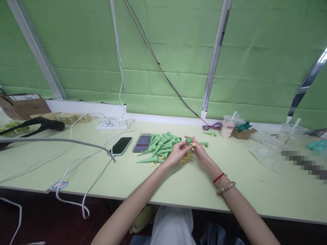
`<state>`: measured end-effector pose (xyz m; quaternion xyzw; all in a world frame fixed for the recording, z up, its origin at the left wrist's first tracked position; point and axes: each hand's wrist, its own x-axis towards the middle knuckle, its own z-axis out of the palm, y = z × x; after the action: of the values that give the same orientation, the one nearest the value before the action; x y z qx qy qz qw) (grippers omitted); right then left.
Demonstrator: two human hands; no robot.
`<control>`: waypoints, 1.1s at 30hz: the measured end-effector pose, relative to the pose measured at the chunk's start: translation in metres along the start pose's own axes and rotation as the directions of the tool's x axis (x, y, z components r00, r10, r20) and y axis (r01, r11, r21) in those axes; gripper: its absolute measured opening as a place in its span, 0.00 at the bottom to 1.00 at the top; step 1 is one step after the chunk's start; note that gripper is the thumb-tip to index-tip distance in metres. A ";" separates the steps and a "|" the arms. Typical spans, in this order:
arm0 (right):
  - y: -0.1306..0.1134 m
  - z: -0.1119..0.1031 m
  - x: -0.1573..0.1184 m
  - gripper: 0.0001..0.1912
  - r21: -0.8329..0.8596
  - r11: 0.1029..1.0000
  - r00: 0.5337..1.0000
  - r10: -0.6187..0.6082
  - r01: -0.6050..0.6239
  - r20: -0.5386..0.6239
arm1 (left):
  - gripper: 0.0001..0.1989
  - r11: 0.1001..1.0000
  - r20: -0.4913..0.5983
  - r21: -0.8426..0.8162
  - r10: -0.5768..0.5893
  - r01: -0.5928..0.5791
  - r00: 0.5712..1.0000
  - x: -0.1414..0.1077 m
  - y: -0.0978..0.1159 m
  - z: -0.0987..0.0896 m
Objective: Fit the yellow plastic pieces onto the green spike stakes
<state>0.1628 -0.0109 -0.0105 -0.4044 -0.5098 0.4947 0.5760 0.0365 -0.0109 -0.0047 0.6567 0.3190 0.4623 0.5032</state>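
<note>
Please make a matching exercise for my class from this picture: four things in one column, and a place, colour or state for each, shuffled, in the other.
Things:
1. Pile of green pieces
2. Power strip
3. String bracelet
4. Phone

Descriptions:
A. Face up, with a dark screen
B. Red, around the right forearm
C. Heaped beside the left hand
D. White, at the back of the table

Right pairs: 1-C, 2-D, 3-B, 4-A

Lt bright, even | shdws soft | R-edge glare | edges stretched
</note>
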 end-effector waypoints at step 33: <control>-0.004 0.006 0.001 0.21 -0.386 0.884 0.904 -0.366 0.264 -0.221 | 0.27 0.999 -0.074 0.008 0.052 -0.052 0.996 -0.011 0.009 -0.002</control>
<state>0.1579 -0.0114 -0.0053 -0.4776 -0.5593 0.2319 0.6367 0.0298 -0.0225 0.0013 0.6487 0.3219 0.4985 0.4766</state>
